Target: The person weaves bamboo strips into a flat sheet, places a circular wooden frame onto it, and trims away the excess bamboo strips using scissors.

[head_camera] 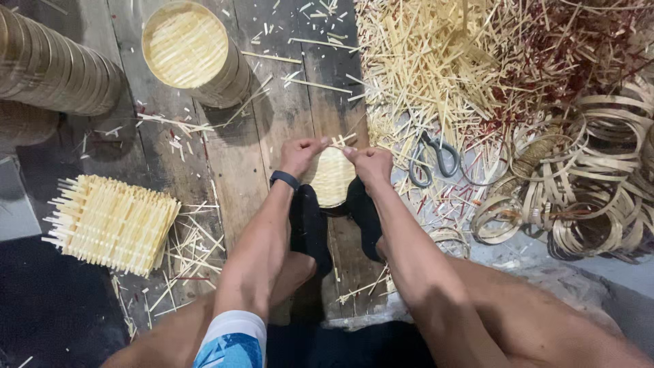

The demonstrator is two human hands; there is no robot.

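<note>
Both hands were up at the far edge of a small round woven bamboo tray (332,178), which sat low between the person's two dark shoes (310,228) on the plank floor (266,129). The left hand (300,155), a dark band on its wrist, had its fingers closed down on the tray's rim, pinching a thin bamboo sliver (338,143) that poked out at the top. The right hand (370,163) met it from the other side, fingers curled tight onto the same edge, so the two hands nearly touched over the weave. Just to the right of the right hand lay a pair of grey-handled scissors (430,158), resting on scattered slivers. Beyond them spread a big loose heap of bamboo sticks (436,61), pale ones mixed with reddish ones toward the far right. At the right edge sat a tangle of thin bamboo hoops (586,184). To the left, well apart from the hands, lay a block of stacked flat woven mats (112,223) with stick ends jutting out. At the top stood a stack of finished round trays (194,51), and another tall stack of trays (54,65) leaned in the top left corner.
</note>
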